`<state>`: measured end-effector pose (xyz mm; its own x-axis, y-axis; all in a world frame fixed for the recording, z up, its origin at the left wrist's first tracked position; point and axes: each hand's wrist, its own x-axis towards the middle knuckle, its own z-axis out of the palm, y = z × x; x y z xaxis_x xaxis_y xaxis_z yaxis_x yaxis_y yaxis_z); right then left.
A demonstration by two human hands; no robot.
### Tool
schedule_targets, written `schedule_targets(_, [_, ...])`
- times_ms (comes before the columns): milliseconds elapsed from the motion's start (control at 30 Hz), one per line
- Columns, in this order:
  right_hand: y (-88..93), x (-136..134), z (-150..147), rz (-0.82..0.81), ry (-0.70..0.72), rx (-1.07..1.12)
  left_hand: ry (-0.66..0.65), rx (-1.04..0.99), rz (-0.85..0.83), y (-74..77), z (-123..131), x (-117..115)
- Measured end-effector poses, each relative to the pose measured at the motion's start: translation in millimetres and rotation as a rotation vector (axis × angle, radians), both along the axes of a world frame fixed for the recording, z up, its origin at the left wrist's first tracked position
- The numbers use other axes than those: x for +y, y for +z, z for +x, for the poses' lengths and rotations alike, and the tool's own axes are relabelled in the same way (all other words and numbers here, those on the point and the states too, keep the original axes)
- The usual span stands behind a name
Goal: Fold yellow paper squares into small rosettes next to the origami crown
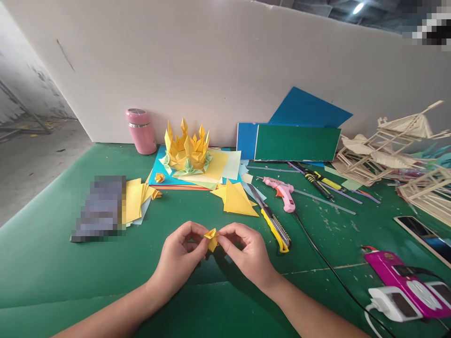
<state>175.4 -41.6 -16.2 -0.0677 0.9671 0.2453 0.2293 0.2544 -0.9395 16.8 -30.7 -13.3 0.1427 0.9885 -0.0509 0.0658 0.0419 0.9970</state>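
Observation:
Between my two hands is a small folded yellow origami piece point(212, 239), raised a little over the green table. The fingertips of my left hand point(183, 251) pinch its left side. On its right side, the thumb and forefinger of my right hand point(248, 251) pinch it too. Beyond the hands lie flat yellow paper pieces point(237, 199). Two small folded yellow pieces, one of them an origami bud point(159, 178), rest further left. Behind them stands a yellow origami crown point(186, 150) with pale green leaf-like folds around its base, on stacked paper sheets.
A yellow utility knife point(275, 230) and a pink glue gun point(283, 190) with its cord lie to the right. Further right are pliers point(312, 180), stick models point(384, 150), a phone point(426, 237) and a magenta power strip point(405, 281). A pink flask point(141, 134) stands back left.

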Motion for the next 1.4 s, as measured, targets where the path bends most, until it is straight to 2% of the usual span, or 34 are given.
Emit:
schedule_targets(233, [-0.6, -1, 1, 0.179, 0.003, -0.152, 0.020, -0.025, -0.144, 11.5, -2, 1])
schedule_targets(333, [-1.0, -1, 2, 0.204, 0.012, -0.151, 0.023, -0.079, -0.179, 15.9, -1, 2])
schedule_targets(433, [-0.8, -1, 2, 0.233, 0.022, -0.146, -0.004, -0.094, -0.202, 14.9, -2, 3])
schedule_targets(633, [-1.7, 0, 4, 0.447, 0.065, -0.258, -0.031, -0.087, -0.191, 10.5, -3, 3])
schedule_targets(800, [-3.4, 2, 5, 0.479, 0.076, -0.292, -0.027, -0.084, -0.189, 12.0, -2, 4])
schedule_targets(1000, [-3.9, 1, 5, 0.327, 0.108, -0.193, -0.020, -0.089, -0.191, 13.5, -2, 4])
schedule_targets(1100, [-3.6, 2, 5, 0.106, 0.097, -0.004, 0.065, -0.131, -0.134, 12.6, 0, 3])
schedule_targets(1233, [-2.9, 6, 6, -0.287, 0.082, 0.259, 0.148, -0.124, 0.102, 6.3, 0, 1])
schedule_targets(1400, [-1.2, 8, 6, -0.464, 0.167, 0.380, 0.083, 0.036, 0.467, -0.5, -3, 0])
